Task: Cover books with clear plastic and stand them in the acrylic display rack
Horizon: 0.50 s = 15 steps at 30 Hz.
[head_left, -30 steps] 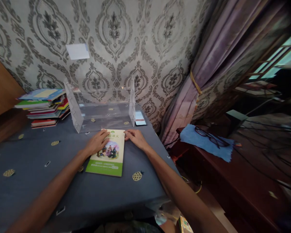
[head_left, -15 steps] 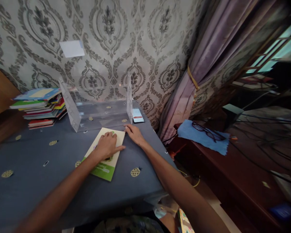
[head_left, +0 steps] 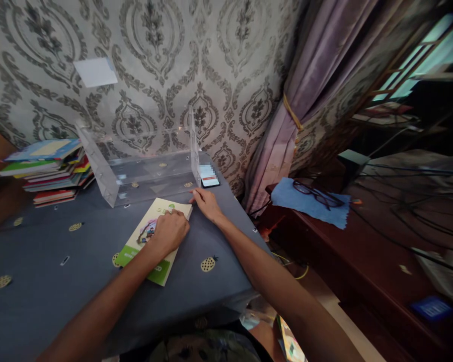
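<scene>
A thin book with a green and cream cover lies flat on the blue-grey tablecloth, turned at a slant. My left hand rests on top of it with the fingers curled over its right edge. My right hand lies by the book's far right corner, fingers stretched out and touching that corner. Just behind the book stands a clear acrylic book rack with nothing in it.
A stack of colourful books sits at the back left. A phone lies beside the rack's right end. To the right are a purple curtain, a dark wooden side table with a blue cloth, glasses and cables.
The book has been turned from square-on to slanted. My left hand slid from its far left corner across the cover to its right edge and curled. My right hand stayed at the far corner.
</scene>
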Each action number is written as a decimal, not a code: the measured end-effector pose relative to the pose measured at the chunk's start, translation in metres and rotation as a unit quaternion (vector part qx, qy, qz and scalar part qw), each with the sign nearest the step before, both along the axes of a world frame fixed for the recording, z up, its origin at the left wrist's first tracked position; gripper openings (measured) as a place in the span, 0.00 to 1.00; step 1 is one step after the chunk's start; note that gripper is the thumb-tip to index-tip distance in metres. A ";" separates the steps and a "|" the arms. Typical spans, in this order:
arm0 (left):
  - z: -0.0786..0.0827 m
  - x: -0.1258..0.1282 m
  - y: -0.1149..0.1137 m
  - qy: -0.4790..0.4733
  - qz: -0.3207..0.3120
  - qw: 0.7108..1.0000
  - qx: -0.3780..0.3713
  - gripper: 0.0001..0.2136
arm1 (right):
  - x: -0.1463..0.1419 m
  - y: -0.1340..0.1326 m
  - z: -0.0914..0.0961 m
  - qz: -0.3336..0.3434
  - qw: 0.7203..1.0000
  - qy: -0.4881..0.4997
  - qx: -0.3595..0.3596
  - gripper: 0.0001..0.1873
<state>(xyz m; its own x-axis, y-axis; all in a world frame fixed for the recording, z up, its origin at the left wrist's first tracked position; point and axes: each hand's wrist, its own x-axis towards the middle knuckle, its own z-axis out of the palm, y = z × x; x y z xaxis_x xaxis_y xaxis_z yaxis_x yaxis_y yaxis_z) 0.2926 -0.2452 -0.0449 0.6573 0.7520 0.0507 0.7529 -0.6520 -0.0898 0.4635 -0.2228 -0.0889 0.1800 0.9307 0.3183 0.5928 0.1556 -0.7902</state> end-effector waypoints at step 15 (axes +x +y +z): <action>0.006 0.000 -0.005 0.026 0.009 1.000 -0.011 0.17 | -0.004 -0.009 0.010 0.040 0.997 -0.063 -0.008 0.19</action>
<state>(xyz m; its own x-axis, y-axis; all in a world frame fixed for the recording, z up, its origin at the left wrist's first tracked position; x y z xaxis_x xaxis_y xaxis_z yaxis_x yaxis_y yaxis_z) 0.2923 -0.2505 -0.0389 0.6456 0.7637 0.0015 0.7587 -0.6412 -0.1148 0.4596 -0.2321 -0.0784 0.0650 0.9455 0.3192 0.6731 0.1946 -0.7135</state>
